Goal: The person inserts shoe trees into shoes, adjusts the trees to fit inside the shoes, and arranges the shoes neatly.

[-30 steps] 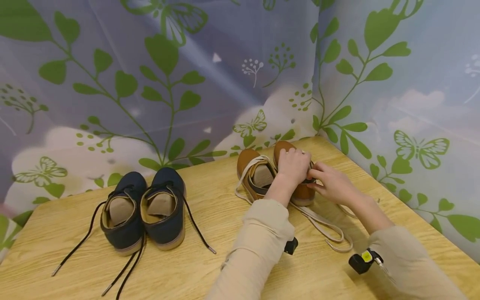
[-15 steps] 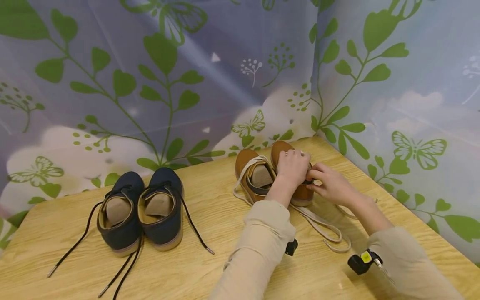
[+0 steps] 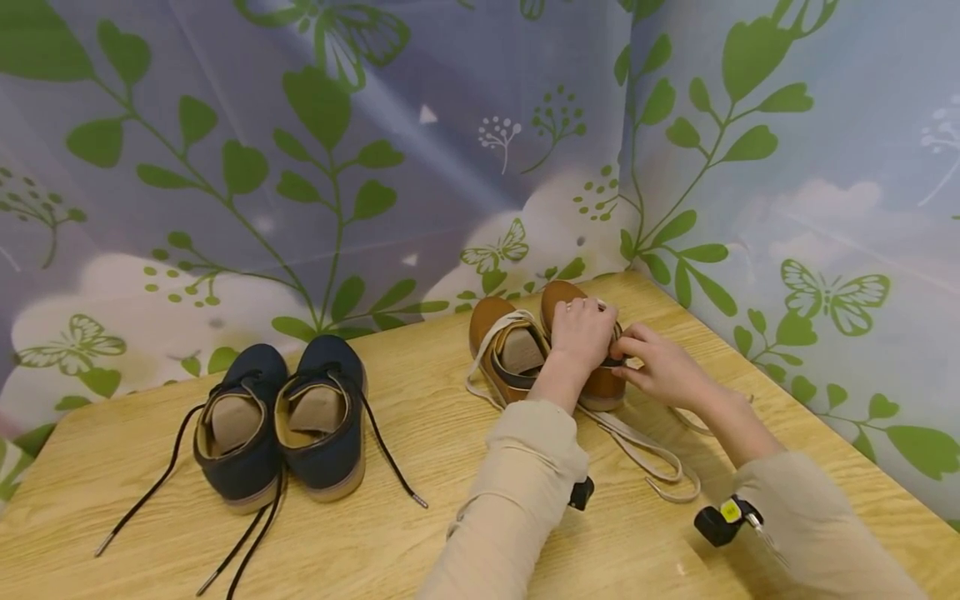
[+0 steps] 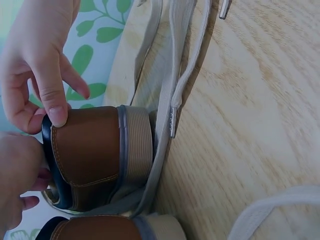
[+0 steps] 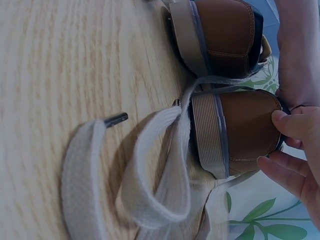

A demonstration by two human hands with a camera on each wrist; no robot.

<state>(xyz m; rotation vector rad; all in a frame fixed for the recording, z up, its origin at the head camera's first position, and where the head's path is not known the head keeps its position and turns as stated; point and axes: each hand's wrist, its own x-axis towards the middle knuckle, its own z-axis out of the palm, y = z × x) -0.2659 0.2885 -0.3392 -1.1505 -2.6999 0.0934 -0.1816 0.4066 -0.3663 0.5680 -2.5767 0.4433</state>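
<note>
Two brown lace-up shoes stand side by side at the back right, heels toward me. My left hand (image 3: 581, 337) lies over the opening of the right brown shoe (image 3: 606, 388), fingers curled at its lace area; its fingertips are largely hidden. At the same shoe's heel collar, my right hand (image 3: 663, 367) pinches the rim between thumb and fingers, as the right wrist view shows with the thumb (image 5: 281, 117) on the brown heel. Beside it, the left brown shoe (image 3: 490, 321) is untouched, beige lace draped over it and a tan insert inside. Loose beige laces (image 3: 652, 458) trail on the table.
A pair of dark blue shoes, the left one (image 3: 240, 475) and the right one (image 3: 326, 462), stands at the left with black laces (image 3: 168, 479) hanging loose. The wooden table (image 3: 420, 417) meets a leaf-patterned backdrop (image 3: 450, 183) behind and at the right.
The head view has drifted slightly. Both hands stay at the right brown shoe in nearly the same pose, with only small finger shifts.
</note>
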